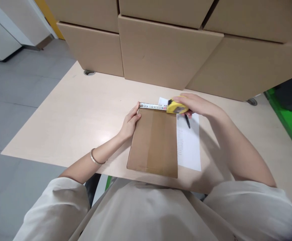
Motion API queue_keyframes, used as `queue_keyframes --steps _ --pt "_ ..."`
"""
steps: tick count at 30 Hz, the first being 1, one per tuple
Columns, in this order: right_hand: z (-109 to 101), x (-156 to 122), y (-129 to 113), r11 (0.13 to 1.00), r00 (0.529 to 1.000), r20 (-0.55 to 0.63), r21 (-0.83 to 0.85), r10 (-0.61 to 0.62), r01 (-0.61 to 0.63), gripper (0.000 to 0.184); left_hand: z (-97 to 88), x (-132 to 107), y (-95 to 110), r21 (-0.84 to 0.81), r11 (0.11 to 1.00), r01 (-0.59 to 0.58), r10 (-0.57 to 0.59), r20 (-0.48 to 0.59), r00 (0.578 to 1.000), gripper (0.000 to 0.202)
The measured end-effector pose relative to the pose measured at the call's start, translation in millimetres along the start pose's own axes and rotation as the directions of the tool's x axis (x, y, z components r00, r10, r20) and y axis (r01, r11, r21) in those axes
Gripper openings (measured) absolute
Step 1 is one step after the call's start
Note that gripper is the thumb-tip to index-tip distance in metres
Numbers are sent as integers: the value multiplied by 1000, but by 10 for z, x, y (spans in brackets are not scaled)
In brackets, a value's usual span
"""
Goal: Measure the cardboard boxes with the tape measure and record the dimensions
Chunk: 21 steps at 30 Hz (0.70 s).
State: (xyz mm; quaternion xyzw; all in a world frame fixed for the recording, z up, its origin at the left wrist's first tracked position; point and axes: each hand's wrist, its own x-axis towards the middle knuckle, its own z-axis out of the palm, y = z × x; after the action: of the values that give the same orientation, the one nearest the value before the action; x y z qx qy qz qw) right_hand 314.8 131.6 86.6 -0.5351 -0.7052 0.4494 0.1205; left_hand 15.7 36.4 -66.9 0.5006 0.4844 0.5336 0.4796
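Observation:
A flat brown cardboard box [153,144] with a strip of packing tape down its middle lies near the front edge of the table. My right hand [192,103] is closed around a yellow tape measure [177,106] at the box's far right corner. Its pulled-out blade [153,106] runs along the far edge of the box. At the far left corner, my left hand [130,121] pinches the blade's end against the box, thumb on the box's top. A black pen [187,121] sticks out below my right hand; whether the hand holds it, I cannot tell.
Printed paper [189,147] lies partly under the box's right side. Large stacked cardboard boxes [166,50] form a wall along the table's [60,117] back. Grey floor tiles [15,100] show at left, something green [286,113] at far right.

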Motion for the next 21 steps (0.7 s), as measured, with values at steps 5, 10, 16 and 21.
queue_keyframes --steps 5,10,16,21 --pt "-230 -199 431 994 996 -20 77 85 -83 39 3 -29 57 1 1000 18 -18 0 1000 84" --pt "-155 -122 421 988 995 -21 124 93 -90 37 -9 -27 60 -15 999 30 -30 -6 1000 80" --pt "-171 -107 422 985 992 11 124 122 -122 42 -15 -22 58 -26 999 31 -32 -13 999 79" --pt "-196 -107 384 993 991 -61 12 115 -115 41 -16 -23 60 0 1000 27 -27 -9 1000 81"
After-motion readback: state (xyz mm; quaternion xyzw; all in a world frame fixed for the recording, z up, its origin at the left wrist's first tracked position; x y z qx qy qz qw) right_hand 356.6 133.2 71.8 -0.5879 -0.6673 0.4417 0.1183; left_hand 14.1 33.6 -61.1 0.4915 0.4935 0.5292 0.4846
